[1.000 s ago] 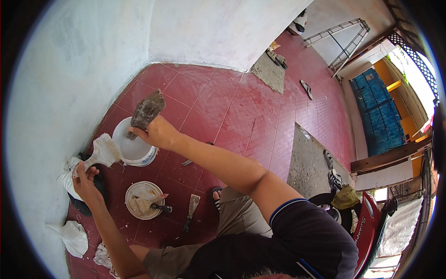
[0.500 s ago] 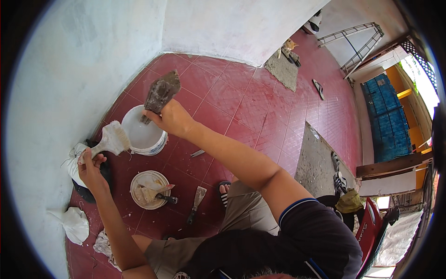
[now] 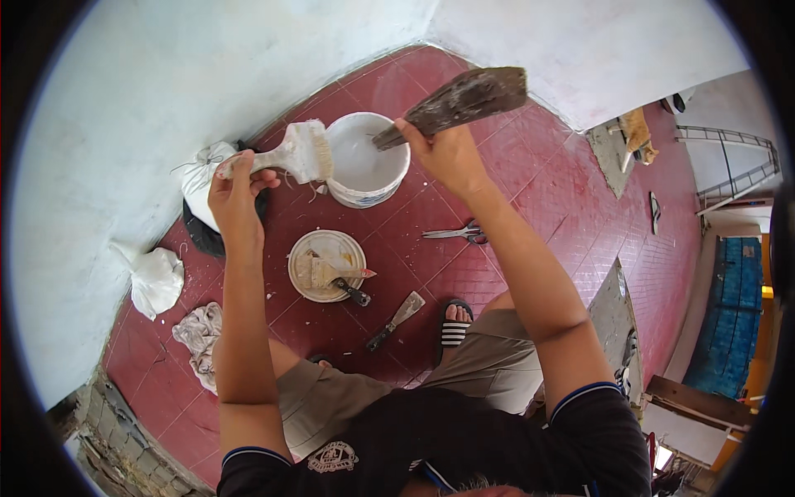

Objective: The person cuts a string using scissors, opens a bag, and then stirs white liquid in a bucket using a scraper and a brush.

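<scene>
My left hand (image 3: 236, 197) is closed round the handle of a wide white paintbrush (image 3: 296, 153), its bristles pointing right by the bucket's rim. My right hand (image 3: 454, 164) grips a flat, dirty, grey-brown wooden paddle (image 3: 472, 98). The paddle slants up to the right, its narrow end over the opening of a white bucket (image 3: 364, 197) holding whitish liquid. Whether the paddle touches the liquid I cannot tell. Below the bucket, a round white lid (image 3: 298, 263) lies on the floor with smeared scrapers (image 3: 331, 273) on it.
Scissors (image 3: 451, 234) and a putty knife (image 3: 397, 320) lie on the red tiles (image 3: 431, 190). White bags (image 3: 156, 282) and a crumpled cloth (image 3: 199, 344) are at left by the pale wall (image 3: 149, 157). A cat (image 3: 636, 137) is on a mat, far right, near a ladder (image 3: 729, 161).
My view has swung, so the bucket and tools appear farther right and higher. The paddle has tipped from nearly upright to slanting right. Both hands keep their holds.
</scene>
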`<state>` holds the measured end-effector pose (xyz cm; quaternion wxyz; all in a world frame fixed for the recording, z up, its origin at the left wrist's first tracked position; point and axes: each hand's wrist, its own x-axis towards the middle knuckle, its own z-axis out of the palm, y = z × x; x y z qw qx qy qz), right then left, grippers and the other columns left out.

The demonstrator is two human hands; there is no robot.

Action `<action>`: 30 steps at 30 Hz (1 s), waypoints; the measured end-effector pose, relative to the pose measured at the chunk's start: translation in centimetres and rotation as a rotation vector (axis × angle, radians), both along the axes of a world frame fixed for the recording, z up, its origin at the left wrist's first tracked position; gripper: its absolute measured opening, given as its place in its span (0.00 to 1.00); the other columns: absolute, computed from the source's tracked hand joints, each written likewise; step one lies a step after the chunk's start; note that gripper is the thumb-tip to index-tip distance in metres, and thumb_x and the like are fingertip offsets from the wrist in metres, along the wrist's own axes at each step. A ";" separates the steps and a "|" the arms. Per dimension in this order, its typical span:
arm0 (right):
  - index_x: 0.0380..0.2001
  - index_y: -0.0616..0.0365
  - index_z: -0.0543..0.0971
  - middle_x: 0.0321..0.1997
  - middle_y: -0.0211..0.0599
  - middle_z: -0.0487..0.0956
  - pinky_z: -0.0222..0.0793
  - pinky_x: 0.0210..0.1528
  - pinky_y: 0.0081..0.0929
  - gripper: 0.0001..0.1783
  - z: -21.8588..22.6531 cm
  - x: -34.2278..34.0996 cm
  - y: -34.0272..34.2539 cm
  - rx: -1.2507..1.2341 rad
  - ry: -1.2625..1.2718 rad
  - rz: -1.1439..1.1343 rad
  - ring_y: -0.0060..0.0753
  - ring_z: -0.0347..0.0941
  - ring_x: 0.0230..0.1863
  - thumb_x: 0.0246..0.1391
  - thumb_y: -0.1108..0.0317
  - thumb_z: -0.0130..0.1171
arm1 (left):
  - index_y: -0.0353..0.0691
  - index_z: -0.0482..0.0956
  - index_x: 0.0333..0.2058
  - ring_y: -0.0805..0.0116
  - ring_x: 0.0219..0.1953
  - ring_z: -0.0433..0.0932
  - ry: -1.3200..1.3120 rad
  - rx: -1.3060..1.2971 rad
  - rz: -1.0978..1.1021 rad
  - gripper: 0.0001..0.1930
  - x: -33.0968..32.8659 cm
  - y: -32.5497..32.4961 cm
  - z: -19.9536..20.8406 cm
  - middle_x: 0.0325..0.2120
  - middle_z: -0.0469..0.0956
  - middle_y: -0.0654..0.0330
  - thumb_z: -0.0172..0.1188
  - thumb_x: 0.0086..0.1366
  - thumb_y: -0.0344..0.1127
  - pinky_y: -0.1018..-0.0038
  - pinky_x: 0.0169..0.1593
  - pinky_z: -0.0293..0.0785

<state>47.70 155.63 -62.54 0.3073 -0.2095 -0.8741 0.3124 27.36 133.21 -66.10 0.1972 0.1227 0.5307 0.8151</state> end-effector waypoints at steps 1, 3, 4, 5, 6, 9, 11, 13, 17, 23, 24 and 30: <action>0.34 0.63 0.84 0.27 0.45 0.82 0.72 0.30 0.35 0.10 -0.4 -0.3 -0.3 0.043 0.004 -0.001 0.38 0.78 0.26 0.59 0.65 0.65 | 0.33 0.78 0.40 0.68 0.26 0.81 0.007 0.012 -0.028 0.08 -0.1 -0.1 0.0 0.30 0.80 0.59 0.64 0.66 0.31 0.72 0.30 0.80; 0.37 0.62 0.83 0.32 0.47 0.81 0.72 0.34 0.38 0.11 -0.9 -0.5 -1.1 0.052 0.092 0.041 0.43 0.78 0.31 0.58 0.64 0.66 | 0.33 0.78 0.42 0.69 0.26 0.80 -0.013 -0.060 0.015 0.10 -0.2 0.0 -0.3 0.31 0.80 0.58 0.65 0.66 0.32 0.74 0.30 0.80; 0.35 0.63 0.81 0.32 0.47 0.80 0.72 0.38 0.41 0.11 -1.0 -0.5 -1.4 0.018 0.048 0.076 0.47 0.76 0.33 0.58 0.64 0.66 | 0.33 0.78 0.42 0.69 0.27 0.80 -0.007 -0.069 0.014 0.11 -0.3 0.0 -0.4 0.32 0.80 0.58 0.65 0.66 0.33 0.74 0.31 0.80; 0.33 0.63 0.80 0.31 0.47 0.78 0.71 0.39 0.42 0.11 -0.8 -0.5 -1.7 -0.039 0.043 0.101 0.49 0.75 0.34 0.57 0.65 0.66 | 0.32 0.78 0.42 0.69 0.28 0.80 -0.029 -0.096 0.032 0.11 -0.5 0.0 -0.6 0.33 0.80 0.58 0.64 0.67 0.34 0.73 0.32 0.80; 0.32 0.60 0.77 0.32 0.53 0.79 0.71 0.39 0.49 0.09 -0.5 -0.3 -1.8 -0.068 0.076 0.155 0.61 0.76 0.37 0.57 0.65 0.62 | 0.32 0.78 0.43 0.68 0.28 0.80 -0.031 -0.114 0.051 0.12 -0.7 0.0 -0.8 0.34 0.80 0.58 0.64 0.67 0.35 0.73 0.33 0.80; 0.32 0.63 0.77 0.31 0.54 0.78 0.72 0.38 0.47 0.13 0.5 0.2 -1.7 -0.077 -0.041 0.106 0.61 0.76 0.35 0.57 0.63 0.63 | 0.32 0.78 0.44 0.70 0.31 0.80 -0.016 -0.107 -0.005 0.12 -1.2 -0.2 -1.4 0.35 0.80 0.58 0.62 0.68 0.35 0.73 0.36 0.80; 0.32 0.64 0.76 0.31 0.55 0.78 0.72 0.38 0.48 0.15 1.0 0.7 -1.2 -0.081 -0.071 0.058 0.64 0.76 0.34 0.58 0.61 0.63 | 0.32 0.78 0.44 0.71 0.31 0.80 -0.011 -0.104 -0.008 0.13 -1.6 -0.3 -1.9 0.35 0.80 0.59 0.62 0.68 0.35 0.74 0.37 0.80; 0.32 0.64 0.76 0.30 0.55 0.78 0.72 0.39 0.49 0.14 1.0 0.9 -0.6 -0.046 -0.047 -0.032 0.63 0.76 0.34 0.58 0.62 0.62 | 0.32 0.78 0.45 0.71 0.32 0.80 0.017 -0.089 -0.022 0.13 -1.7 -0.5 -2.3 0.36 0.80 0.59 0.62 0.68 0.36 0.74 0.38 0.79; 0.32 0.65 0.76 0.30 0.53 0.78 0.71 0.39 0.49 0.13 0.3 1.0 0.1 0.057 0.021 -0.129 0.62 0.75 0.34 0.57 0.63 0.62 | 0.33 0.77 0.45 0.71 0.33 0.80 -0.015 -0.094 -0.027 0.14 -1.7 -0.3 -2.8 0.36 0.80 0.59 0.63 0.68 0.37 0.73 0.39 0.79; 0.31 0.65 0.76 0.33 0.58 0.79 0.71 0.43 0.51 0.13 0.4 0.8 -1.4 -0.185 -0.011 0.076 0.64 0.76 0.39 0.56 0.64 0.63 | 0.34 0.79 0.45 0.72 0.32 0.80 -0.032 -0.132 -0.023 0.13 -1.7 0.5 -3.3 0.36 0.81 0.59 0.64 0.67 0.37 0.74 0.38 0.79; 0.32 0.65 0.76 0.33 0.58 0.79 0.71 0.42 0.51 0.13 0.7 0.9 -1.5 -0.185 -0.010 0.074 0.64 0.77 0.39 0.56 0.64 0.63 | 0.34 0.79 0.45 0.72 0.32 0.80 -0.022 -0.151 -0.014 0.13 -1.7 0.6 -3.4 0.36 0.81 0.59 0.64 0.67 0.37 0.74 0.37 0.79; 0.36 0.66 0.75 0.34 0.59 0.78 0.72 0.43 0.50 0.15 1.5 1.6 -0.4 -0.089 -0.077 -0.055 0.64 0.76 0.39 0.56 0.63 0.63 | 0.34 0.80 0.45 0.72 0.32 0.80 -0.016 -0.145 -0.015 0.13 -1.7 0.7 -3.7 0.36 0.81 0.60 0.64 0.67 0.37 0.75 0.37 0.79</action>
